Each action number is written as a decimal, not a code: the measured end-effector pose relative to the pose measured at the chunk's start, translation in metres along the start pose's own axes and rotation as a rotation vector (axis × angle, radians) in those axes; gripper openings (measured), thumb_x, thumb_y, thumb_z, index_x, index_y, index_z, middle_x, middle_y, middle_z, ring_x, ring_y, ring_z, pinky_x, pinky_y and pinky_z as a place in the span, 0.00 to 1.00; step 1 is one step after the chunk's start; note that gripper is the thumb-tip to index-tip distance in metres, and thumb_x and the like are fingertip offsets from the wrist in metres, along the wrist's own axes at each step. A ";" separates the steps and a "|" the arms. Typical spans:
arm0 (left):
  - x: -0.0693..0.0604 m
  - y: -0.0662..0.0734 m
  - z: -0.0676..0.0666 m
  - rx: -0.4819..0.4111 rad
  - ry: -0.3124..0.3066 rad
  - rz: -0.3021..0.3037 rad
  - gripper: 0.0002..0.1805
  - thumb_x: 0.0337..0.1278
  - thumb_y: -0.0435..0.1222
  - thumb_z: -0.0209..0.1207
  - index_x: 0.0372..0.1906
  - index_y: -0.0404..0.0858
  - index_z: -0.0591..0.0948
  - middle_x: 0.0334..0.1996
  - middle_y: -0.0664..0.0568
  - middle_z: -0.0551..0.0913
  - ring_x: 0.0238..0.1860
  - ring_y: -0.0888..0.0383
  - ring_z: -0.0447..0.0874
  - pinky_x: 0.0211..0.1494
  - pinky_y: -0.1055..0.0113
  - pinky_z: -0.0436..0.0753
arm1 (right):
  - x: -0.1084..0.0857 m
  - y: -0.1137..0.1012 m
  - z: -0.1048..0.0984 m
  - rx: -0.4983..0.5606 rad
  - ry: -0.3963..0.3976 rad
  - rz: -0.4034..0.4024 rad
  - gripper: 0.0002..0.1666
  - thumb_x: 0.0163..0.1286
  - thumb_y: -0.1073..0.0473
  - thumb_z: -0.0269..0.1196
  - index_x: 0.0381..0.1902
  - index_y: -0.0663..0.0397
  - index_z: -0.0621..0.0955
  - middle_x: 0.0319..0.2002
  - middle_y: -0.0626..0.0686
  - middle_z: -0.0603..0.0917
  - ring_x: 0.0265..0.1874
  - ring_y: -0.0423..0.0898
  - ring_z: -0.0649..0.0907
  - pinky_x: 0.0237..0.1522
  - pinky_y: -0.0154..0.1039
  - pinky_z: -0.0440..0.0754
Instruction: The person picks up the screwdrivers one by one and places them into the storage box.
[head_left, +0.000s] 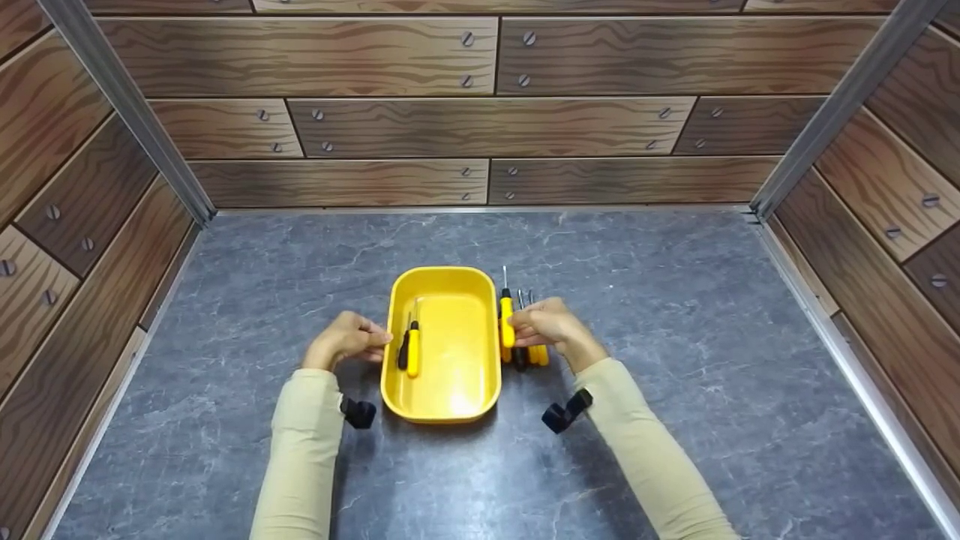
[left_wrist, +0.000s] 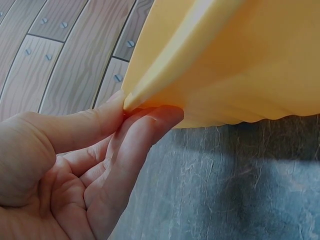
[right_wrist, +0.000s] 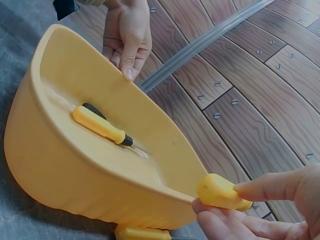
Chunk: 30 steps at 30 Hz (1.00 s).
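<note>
The right hand (head_left: 553, 324) holds a yellow screwdriver (head_left: 507, 319), with its handle pinched between the thumb and the fingers. This screwdriver is outside the yellow box (head_left: 457, 367), just beside its right wall, and its metal shaft points away from the person. In the right wrist view, the end of the handle is close to the rim of the box.

The left hand (head_left: 346, 341) is gripping the opposite rim of the box, with the thumb on the top and the fingers below it. Inside the box, near its left wall, two screwdrivers lie side by side: one with a yellow handle (head_left: 413, 352) and one with a black handle (head_left: 403, 354).

On the right of the box, more tools (head_left: 538, 354) with yellow and black handles lie on the table; the right hand covers them partly, so I cannot count them surely.

The table (head_left: 667, 300) is grey with a marble pattern. Both arms wear pale yellow sleeves (head_left: 304, 450). Behind stands a wall (head_left: 390, 127) with printed wooden planks.
</note>
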<state>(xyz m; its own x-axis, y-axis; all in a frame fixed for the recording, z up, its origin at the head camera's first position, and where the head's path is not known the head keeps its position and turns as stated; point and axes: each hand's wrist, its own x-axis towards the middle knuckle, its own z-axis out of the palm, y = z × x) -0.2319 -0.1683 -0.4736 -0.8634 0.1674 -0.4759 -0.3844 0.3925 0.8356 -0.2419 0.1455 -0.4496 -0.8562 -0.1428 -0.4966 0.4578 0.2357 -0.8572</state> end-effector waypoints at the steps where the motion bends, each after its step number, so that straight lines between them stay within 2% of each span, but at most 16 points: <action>1: 0.000 0.000 0.000 -0.001 0.002 -0.004 0.16 0.63 0.29 0.58 0.50 0.19 0.78 0.22 0.53 0.83 0.22 0.65 0.83 0.36 0.71 0.91 | 0.000 0.000 0.000 0.004 -0.002 -0.001 0.21 0.62 0.69 0.59 0.52 0.78 0.76 0.17 0.48 0.82 0.18 0.38 0.83 0.27 0.28 0.89; 5: 0.001 0.000 0.000 0.001 0.003 -0.012 0.16 0.63 0.29 0.58 0.50 0.19 0.78 0.21 0.53 0.82 0.22 0.65 0.83 0.35 0.71 0.91 | 0.000 0.000 0.002 0.019 -0.006 -0.003 0.21 0.62 0.69 0.59 0.52 0.78 0.76 0.17 0.48 0.82 0.18 0.38 0.83 0.27 0.29 0.89; 13: 0.001 0.001 0.001 0.001 0.001 -0.009 0.16 0.63 0.29 0.58 0.50 0.19 0.77 0.21 0.54 0.81 0.21 0.66 0.82 0.33 0.73 0.90 | 0.002 -0.001 0.004 0.016 -0.013 -0.016 0.21 0.62 0.69 0.60 0.52 0.78 0.76 0.16 0.48 0.82 0.18 0.38 0.83 0.34 0.34 0.91; 19: 0.001 -0.001 0.000 -0.006 0.005 -0.007 0.16 0.63 0.28 0.58 0.50 0.18 0.77 0.20 0.54 0.81 0.21 0.66 0.82 0.33 0.72 0.90 | 0.002 -0.002 0.007 -0.003 -0.007 -0.001 0.21 0.62 0.69 0.60 0.52 0.77 0.77 0.16 0.48 0.82 0.18 0.38 0.83 0.33 0.33 0.91; 24: 0.001 0.000 0.000 -0.017 0.004 -0.013 0.16 0.62 0.29 0.58 0.50 0.19 0.77 0.21 0.54 0.82 0.21 0.66 0.82 0.34 0.72 0.90 | 0.003 -0.004 0.010 -0.008 -0.005 -0.002 0.19 0.62 0.69 0.60 0.50 0.77 0.77 0.16 0.48 0.81 0.17 0.38 0.83 0.29 0.31 0.90; 30: 0.001 0.000 0.000 -0.013 0.001 -0.012 0.16 0.63 0.29 0.58 0.50 0.19 0.77 0.22 0.54 0.81 0.22 0.66 0.82 0.34 0.72 0.90 | 0.003 -0.005 0.014 -0.020 -0.008 -0.001 0.19 0.62 0.68 0.61 0.50 0.77 0.78 0.15 0.48 0.82 0.16 0.38 0.83 0.32 0.34 0.91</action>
<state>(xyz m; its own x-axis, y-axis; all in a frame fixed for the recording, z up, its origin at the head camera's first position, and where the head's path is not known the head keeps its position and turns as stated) -0.2324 -0.1680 -0.4737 -0.8592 0.1619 -0.4853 -0.3987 0.3825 0.8335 -0.2441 0.1304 -0.4486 -0.8546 -0.1510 -0.4968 0.4521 0.2544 -0.8549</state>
